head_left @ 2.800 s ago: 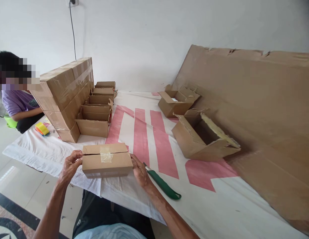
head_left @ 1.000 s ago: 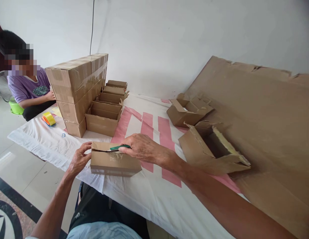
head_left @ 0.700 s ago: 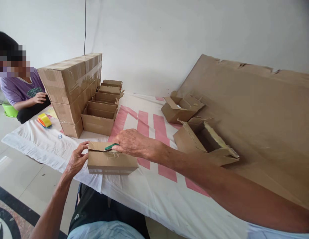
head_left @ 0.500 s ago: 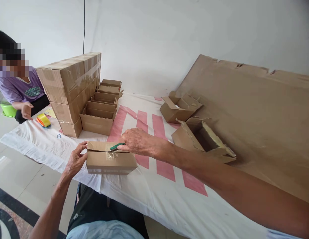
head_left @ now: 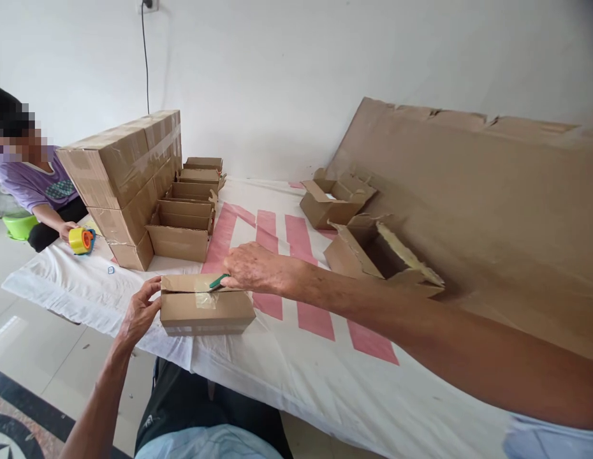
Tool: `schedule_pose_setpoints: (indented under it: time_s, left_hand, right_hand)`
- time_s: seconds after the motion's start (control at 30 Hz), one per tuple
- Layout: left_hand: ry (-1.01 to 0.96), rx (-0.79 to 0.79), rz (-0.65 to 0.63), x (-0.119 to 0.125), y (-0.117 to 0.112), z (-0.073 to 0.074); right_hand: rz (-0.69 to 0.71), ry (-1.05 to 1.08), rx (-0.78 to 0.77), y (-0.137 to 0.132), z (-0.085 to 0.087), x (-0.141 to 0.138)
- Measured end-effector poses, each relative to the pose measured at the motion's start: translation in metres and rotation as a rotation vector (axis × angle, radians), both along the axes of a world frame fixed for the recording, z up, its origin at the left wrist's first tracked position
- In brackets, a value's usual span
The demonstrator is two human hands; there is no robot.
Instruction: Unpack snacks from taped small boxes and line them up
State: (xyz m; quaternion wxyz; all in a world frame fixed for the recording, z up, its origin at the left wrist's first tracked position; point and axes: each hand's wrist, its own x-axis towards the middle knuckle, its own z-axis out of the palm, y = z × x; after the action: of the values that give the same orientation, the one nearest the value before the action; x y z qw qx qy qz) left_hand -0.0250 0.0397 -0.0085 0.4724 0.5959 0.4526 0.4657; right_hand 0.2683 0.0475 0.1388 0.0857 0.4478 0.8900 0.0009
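A closed cardboard box [head_left: 191, 313] sits near the table's front edge, a piece of clear tape [head_left: 205, 300] across its top seam. My left hand [head_left: 139, 309] grips the box's left end, thumb on the near side and fingers on the top edge. In my right hand [head_left: 246, 264] is a green box cutter [head_left: 219, 280], its front end at the seam beside the tape. My right fist hides the rest of the cutter, so the blade is hard to make out.
Left of centre, stacked taped cartons [head_left: 129, 166] stand beside a row of open boxes [head_left: 179, 242]. Two open boxes [head_left: 332, 210] lie right, before a large leaning cardboard sheet [head_left: 468, 185]. Far left, a co-worker's hand [head_left: 67, 231] holds a yellow-orange tape dispenser [head_left: 80, 241].
The co-worker's hand has reached down and taken hold of the tape dispenser. My view has shifted slightly. The cutter stays at the box's seam, tilted a little more steeply.
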Motion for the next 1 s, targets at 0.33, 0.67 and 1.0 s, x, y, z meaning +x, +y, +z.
schedule_pose_setpoints:
  time_s: [0.33,0.67,1.0]
  left_hand:
    - [-0.017,-0.009,-0.015,-0.001,0.005,-0.010]
    - [0.004,-0.027,-0.025,-0.001,0.006,-0.006]
    - [0.045,0.023,-0.085,-0.003,-0.001,0.006]
  right_hand:
    - [-0.300,0.589,-0.166,-0.036,-0.019,0.107]
    - [-0.705,0.842,0.212,-0.122,-0.257,0.126]
    - [-0.730,0.815,0.435,-0.126,-0.269,0.113]
